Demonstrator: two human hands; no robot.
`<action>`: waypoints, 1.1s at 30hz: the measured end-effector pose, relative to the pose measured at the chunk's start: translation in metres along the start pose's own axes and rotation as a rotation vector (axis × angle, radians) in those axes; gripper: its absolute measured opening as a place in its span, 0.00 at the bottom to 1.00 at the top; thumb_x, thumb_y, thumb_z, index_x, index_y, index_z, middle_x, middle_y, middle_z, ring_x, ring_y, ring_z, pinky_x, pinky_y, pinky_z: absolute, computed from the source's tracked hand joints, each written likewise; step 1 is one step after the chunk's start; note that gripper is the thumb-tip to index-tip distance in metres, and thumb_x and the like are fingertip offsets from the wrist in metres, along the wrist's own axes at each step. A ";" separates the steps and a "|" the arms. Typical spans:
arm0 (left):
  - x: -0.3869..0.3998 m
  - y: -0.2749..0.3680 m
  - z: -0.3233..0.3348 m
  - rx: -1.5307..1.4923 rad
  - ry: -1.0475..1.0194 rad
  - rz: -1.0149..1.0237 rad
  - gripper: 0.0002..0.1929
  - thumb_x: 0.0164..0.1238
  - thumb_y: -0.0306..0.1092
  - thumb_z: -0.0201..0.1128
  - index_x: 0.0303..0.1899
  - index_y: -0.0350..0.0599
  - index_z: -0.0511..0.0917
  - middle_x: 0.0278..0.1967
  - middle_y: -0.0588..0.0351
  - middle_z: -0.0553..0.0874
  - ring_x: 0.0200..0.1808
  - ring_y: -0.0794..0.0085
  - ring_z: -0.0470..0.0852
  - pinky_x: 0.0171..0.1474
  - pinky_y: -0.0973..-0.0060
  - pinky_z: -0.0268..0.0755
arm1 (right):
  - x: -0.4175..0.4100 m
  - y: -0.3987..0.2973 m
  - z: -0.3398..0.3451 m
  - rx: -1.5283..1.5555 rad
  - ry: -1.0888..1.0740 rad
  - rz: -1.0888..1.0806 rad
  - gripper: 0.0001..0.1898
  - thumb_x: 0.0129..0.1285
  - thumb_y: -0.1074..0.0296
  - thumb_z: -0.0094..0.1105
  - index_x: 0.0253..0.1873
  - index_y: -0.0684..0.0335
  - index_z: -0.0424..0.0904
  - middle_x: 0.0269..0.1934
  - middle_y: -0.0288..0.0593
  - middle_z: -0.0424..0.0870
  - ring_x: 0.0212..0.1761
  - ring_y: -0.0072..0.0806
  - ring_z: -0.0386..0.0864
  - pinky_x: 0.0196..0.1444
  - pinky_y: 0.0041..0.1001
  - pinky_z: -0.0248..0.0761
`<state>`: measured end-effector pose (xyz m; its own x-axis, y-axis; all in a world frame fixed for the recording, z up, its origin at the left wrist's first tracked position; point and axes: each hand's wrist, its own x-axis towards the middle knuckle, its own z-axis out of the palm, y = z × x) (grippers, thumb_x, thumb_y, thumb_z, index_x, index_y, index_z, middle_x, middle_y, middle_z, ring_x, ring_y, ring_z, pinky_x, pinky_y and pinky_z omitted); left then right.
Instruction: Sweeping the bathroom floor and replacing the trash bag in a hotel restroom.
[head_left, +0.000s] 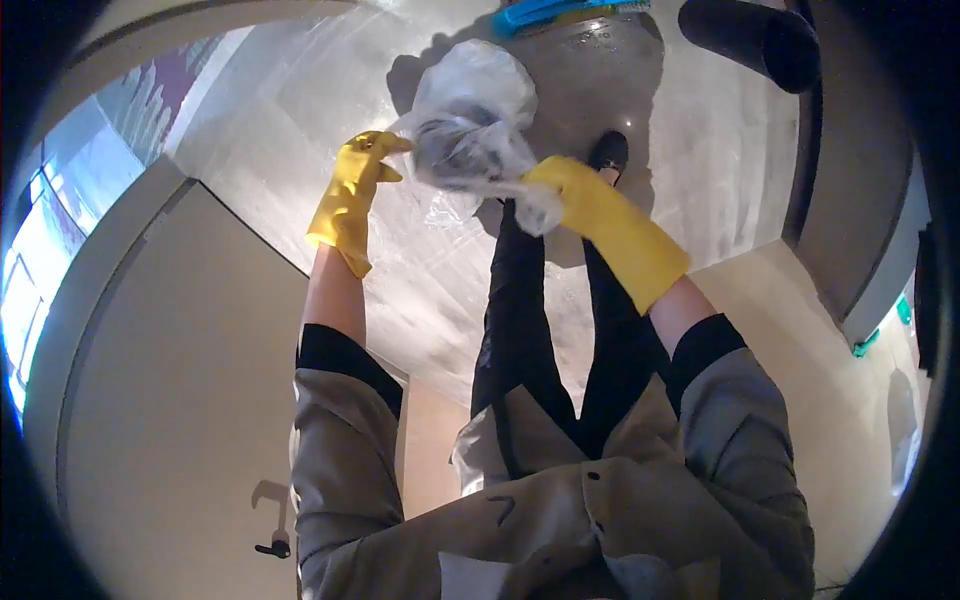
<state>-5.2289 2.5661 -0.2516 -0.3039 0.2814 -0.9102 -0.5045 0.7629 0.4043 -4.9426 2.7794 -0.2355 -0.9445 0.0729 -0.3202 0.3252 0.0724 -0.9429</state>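
Note:
Both my hands wear long yellow rubber gloves. A translucent plastic bag (480, 146), crumpled and with dark contents showing through, hangs between them above the floor. My left hand (367, 161) is at the bag's left edge, its fingers curled around a thin stretched part of the plastic. On the other side, my right hand (559, 187) grips a gathered part of the bag's rim, and a loose fold of plastic droops beside it. The bag's whitish, rounded part bulges away from me. My legs and one dark shoe (611, 152) are beneath and behind it.
A blue brush or broom head (559, 15) lies at the top on wet-looking grey floor. A dark cylindrical object (750, 41) is at the upper right. To the left stands a pale door (187, 375) with a dark handle (273, 550); a wall (780, 315) is at the right.

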 end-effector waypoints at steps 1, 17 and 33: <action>-0.006 -0.002 -0.005 -0.136 -0.017 0.056 0.18 0.78 0.46 0.63 0.49 0.37 0.87 0.44 0.54 0.93 0.25 0.79 0.79 0.31 0.76 0.75 | -0.001 0.007 -0.003 -0.157 0.102 0.164 0.09 0.61 0.67 0.69 0.45 0.61 0.87 0.40 0.49 0.88 0.46 0.46 0.86 0.49 0.38 0.79; -0.034 -0.023 0.008 0.930 0.150 0.330 0.22 0.77 0.52 0.59 0.55 0.42 0.86 0.25 0.50 0.82 0.27 0.68 0.82 0.35 0.70 0.76 | -0.079 -0.007 -0.158 -0.445 0.230 0.709 0.18 0.64 0.67 0.70 0.57 0.64 0.82 0.51 0.48 0.87 0.55 0.37 0.84 0.60 0.33 0.75; -0.138 -0.033 0.094 -0.053 0.118 -0.068 0.35 0.80 0.66 0.47 0.56 0.41 0.85 0.24 0.52 0.85 0.27 0.71 0.83 0.41 0.73 0.77 | -0.096 -0.137 -0.060 0.183 0.222 0.089 0.12 0.68 0.62 0.68 0.50 0.63 0.84 0.39 0.42 0.86 0.44 0.32 0.86 0.48 0.30 0.79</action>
<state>-5.0939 2.5566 -0.1475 -0.3586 0.1571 -0.9202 -0.5686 0.7450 0.3488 -4.8938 2.8221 -0.0704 -0.8730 0.2881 -0.3936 0.3738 -0.1232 -0.9193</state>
